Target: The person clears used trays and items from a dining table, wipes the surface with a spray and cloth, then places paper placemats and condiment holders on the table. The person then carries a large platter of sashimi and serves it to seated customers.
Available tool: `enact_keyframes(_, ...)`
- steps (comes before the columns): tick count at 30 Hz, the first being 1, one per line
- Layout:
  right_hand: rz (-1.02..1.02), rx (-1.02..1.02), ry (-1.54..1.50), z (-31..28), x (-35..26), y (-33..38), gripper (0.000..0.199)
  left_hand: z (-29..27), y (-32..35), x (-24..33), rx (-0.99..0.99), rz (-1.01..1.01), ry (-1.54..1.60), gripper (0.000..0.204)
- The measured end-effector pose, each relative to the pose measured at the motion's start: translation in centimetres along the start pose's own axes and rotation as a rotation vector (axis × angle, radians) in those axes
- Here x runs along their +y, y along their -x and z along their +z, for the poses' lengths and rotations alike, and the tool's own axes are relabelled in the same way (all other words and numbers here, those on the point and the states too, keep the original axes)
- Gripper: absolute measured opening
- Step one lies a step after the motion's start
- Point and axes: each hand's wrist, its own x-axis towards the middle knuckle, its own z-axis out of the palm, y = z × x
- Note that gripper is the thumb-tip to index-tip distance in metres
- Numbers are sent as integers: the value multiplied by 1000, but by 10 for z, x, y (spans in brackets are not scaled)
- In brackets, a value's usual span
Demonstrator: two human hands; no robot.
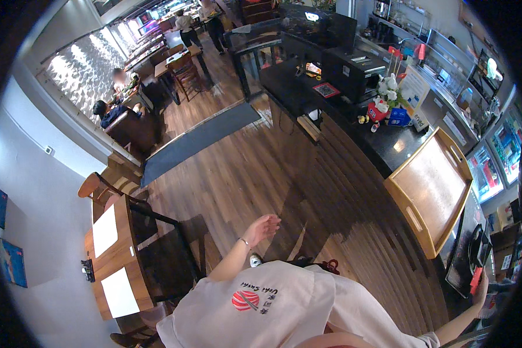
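My left hand (pixel 263 229) hangs over the wooden floor in front of my body, holding nothing, with its fingers loosely apart and a thin bracelet at the wrist. Far out on the right, my right hand (pixel 481 292) is at the near end of a black tray (pixel 459 272) on the counter. Its fingers close against a small red strip-like thing (pixel 476 281), whose kind I cannot make out. Beside that strip lies a dark, rounded object (pixel 479 249) on the tray. A large wooden serving tray (pixel 426 180) with cut-out handles rests just beyond.
The black counter (pixel 383 142) curves along my right, with flowers and figurines (pixel 383 104) on it. On my left stands a wooden table (pixel 101 272) with white placemats and chairs. A grey mat (pixel 200 142) lies ahead. Seated and standing people are farther off.
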Motion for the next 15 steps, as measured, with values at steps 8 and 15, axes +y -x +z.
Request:
enact_keyframes(8, -144, 40, 131, -15, 29, 1, 29, 11, -9, -10, -43, -3, -13, 43)
enact_keyframes(15, 52, 92, -80, -45, 48, -16, 35, -2, -8, -20, -48, 44, 50, 42)
